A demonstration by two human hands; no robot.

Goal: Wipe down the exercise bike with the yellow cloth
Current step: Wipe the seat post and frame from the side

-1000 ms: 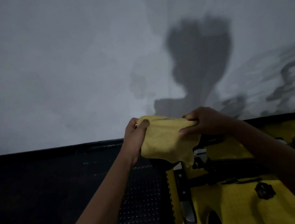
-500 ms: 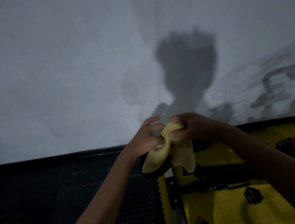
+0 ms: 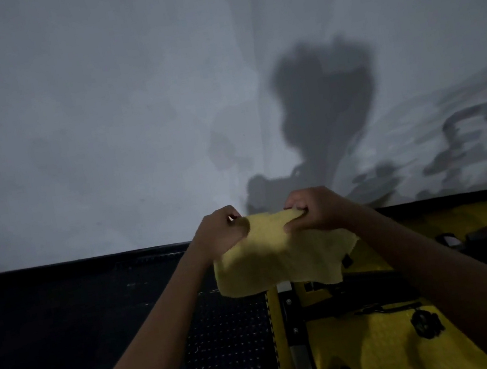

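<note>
i am seeing both hands pinching the yellow cloth (image 3: 280, 258) at its far edge, left hand (image 3: 218, 235) and right hand (image 3: 314, 211) apart, spreading it above black bike parts (image 3: 351, 295). black studded flooring (image 3: 224, 348) is lying left, a yellow mat (image 3: 376, 349) right, a grey wall (image 3: 95, 112) standing beyond.

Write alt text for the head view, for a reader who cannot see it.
Two bare hands, left hand and right hand, pinch the top edge of a yellow cloth, which hangs spread between them. Below it lie dark parts of an exercise bike on a yellow floor mat, before a grey wall.
</note>
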